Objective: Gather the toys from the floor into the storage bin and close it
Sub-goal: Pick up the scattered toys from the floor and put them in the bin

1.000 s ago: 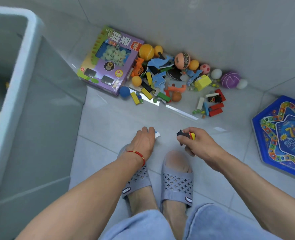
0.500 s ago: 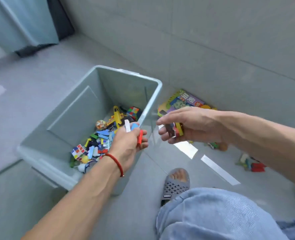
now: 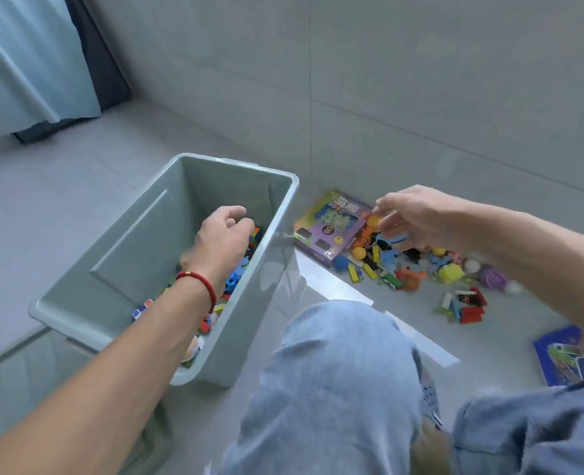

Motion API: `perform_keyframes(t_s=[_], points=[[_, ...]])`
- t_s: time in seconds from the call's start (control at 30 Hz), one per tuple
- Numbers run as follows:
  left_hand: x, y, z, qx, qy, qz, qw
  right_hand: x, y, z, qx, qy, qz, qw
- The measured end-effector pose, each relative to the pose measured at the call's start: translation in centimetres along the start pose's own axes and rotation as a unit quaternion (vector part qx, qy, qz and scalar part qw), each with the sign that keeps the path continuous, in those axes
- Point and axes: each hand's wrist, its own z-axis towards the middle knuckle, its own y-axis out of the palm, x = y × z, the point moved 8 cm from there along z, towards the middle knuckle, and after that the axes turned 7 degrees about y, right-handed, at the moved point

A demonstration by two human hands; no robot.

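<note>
The grey-green storage bin stands open on the floor at the left, with several small colourful toys inside. My left hand, a red band on its wrist, hangs inside the bin above them with fingers loosely curled and nothing visible in them. My right hand reaches over the toy pile on the floor by the wall, fingers spread and empty. The pile holds balls, bricks and foam pieces. No lid is in view.
A purple toy box lies between the bin and the pile. Red and white blocks sit further right, and a blue game board at the far right. My knee in jeans fills the foreground. A curtain hangs at the back left.
Both hands carried small toys from the floor to the bin. The left now hangs inside it without them, and the right has swung back over the pile, empty.
</note>
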Motion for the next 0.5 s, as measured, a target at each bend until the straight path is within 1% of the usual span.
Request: perform_keyframes(t_s=[0.07, 0.1, 0.13, 0.2, 0.27, 0.3, 0.37, 0.43, 0.5], points=[[-0.2, 5.7, -0.1, -0.069, 0.004, 0.005, 0.998, 4.5, -4.3, 0.5, 0.054, 0.014, -0.125, 0.991], [-0.3, 8.6, -0.4, -0.105, 0.008, 0.012, 0.994, 6.8, -6.1, 0.8, 0.069, 0.024, -0.17, 0.983], [-0.8, 11.4, -0.6, -0.137, 0.008, 0.023, 0.99, 9.3, -7.5, 1.2, 0.071, 0.038, -0.205, 0.975], [-2.1, 16.1, -1.1, -0.193, -0.005, 0.036, 0.981, 14.2, -9.1, 2.2, 0.037, 0.088, -0.265, 0.96], [-4.9, 19.9, -0.7, -0.244, -0.037, 0.056, 0.967, 18.8, -10.0, 3.1, 0.005, 0.147, -0.279, 0.949], [-6.6, 21.2, -0.3, -0.257, -0.053, 0.078, 0.962, 20.9, -10.5, 3.9, 0.01, 0.164, -0.271, 0.949], [-9.7, 23.0, 1.1, -0.262, -0.069, 0.128, 0.954, 24.3, -10.5, 5.8, 0.043, 0.17, -0.252, 0.952], [-11.9, 25.2, 2.8, -0.261, -0.039, 0.194, 0.945, 27.8, -9.1, 7.9, 0.082, 0.161, -0.242, 0.953], [-13.3, 27.9, 4.7, -0.264, 0.042, 0.287, 0.92, 31.0, -6.4, 9.6, 0.089, 0.153, -0.244, 0.954]])
